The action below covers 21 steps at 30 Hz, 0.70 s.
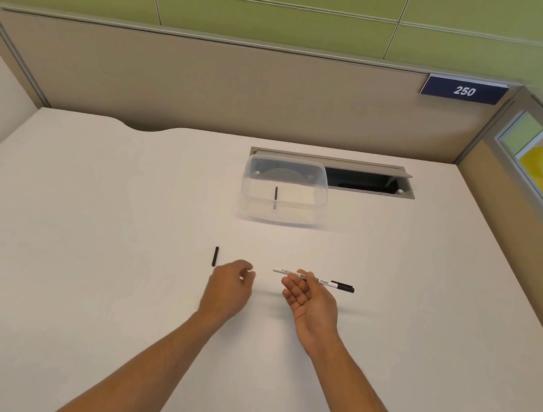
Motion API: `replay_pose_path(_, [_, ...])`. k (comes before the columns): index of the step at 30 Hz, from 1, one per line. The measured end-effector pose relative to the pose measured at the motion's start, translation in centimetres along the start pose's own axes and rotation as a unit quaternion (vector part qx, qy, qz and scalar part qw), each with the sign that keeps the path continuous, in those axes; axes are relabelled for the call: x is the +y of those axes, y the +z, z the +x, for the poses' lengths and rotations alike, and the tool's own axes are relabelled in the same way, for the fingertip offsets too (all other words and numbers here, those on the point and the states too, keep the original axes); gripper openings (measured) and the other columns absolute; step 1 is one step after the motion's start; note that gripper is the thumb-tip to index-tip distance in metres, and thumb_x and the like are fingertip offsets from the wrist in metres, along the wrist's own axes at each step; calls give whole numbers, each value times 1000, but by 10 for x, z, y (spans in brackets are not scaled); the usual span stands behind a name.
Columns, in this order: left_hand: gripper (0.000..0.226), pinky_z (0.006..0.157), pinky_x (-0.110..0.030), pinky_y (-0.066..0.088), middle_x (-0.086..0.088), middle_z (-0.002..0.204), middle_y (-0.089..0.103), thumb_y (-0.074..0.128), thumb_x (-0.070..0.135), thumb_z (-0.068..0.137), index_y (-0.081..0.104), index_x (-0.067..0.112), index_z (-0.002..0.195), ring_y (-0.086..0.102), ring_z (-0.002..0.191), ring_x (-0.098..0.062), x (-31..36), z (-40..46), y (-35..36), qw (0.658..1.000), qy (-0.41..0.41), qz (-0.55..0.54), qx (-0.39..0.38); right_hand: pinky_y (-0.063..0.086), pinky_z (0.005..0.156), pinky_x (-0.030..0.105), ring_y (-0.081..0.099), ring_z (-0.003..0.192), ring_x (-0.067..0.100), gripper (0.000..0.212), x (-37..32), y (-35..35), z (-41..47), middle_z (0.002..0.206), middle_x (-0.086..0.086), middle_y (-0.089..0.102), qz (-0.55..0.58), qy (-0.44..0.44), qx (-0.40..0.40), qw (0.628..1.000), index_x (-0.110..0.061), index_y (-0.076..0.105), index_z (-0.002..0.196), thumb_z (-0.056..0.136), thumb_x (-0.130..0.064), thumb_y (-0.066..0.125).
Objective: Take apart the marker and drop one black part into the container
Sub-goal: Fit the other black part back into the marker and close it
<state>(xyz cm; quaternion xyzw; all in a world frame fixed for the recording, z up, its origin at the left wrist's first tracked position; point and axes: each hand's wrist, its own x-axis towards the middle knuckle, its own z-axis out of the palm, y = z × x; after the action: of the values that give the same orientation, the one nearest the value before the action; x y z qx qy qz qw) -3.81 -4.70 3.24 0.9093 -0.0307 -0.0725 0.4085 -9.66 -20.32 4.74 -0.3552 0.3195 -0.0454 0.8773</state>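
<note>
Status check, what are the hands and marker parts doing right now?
Left hand empty, loosely curled. Right hand pinching marker. One black part in container, another on table. Nothing in the way.

The marker barrel (304,277) is white with black lettering and a black cap end. Left of it on the white desk (87,233) lies a plain black part (215,256). Beyond the marker, the clear container (284,190) holds another black part (275,197). Behind the desk, the partition (209,87) is beige, its sign (463,90) navy with white "250", and the wall (270,19) green.
</note>
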Motion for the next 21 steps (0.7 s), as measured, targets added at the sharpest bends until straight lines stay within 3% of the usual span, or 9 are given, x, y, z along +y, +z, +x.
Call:
replay_pose_path(5, [28,81,-38,48,-11,111,61,60,23,90,61,9,115,59,102,-30,-20,22,-17,992,-59,69,85,58,61,30,71,77,26,18,-2,-5,1,78,12,74,5,9,5,1000,-2,63,97,95,-17,52])
replay_pose_path(10, [40,85,-46,47,-18,120,54,60,26,90,55,3,122,53,111,-37,-28,37,-22,983,-110,127,72,58,61,31,71,78,27,19,-1,-9,1,79,14,73,0,12,5,1000,-1,63,97,95,-17,53])
replay_pose_path(15, [22,78,-46,47,-20,108,54,55,19,93,58,-2,101,53,99,-37,-34,40,-18,982,-74,167,51,58,62,31,71,78,27,20,-5,-11,3,79,13,73,-1,8,8,1000,-1,63,98,95,-17,52])
replay_pose_path(21, [15,71,-42,45,-15,97,58,47,15,97,55,3,96,54,90,-33,-36,41,-14,986,-29,164,21,58,62,31,71,77,26,20,-4,-9,4,79,13,73,2,13,10,1000,-1,63,99,95,-17,52])
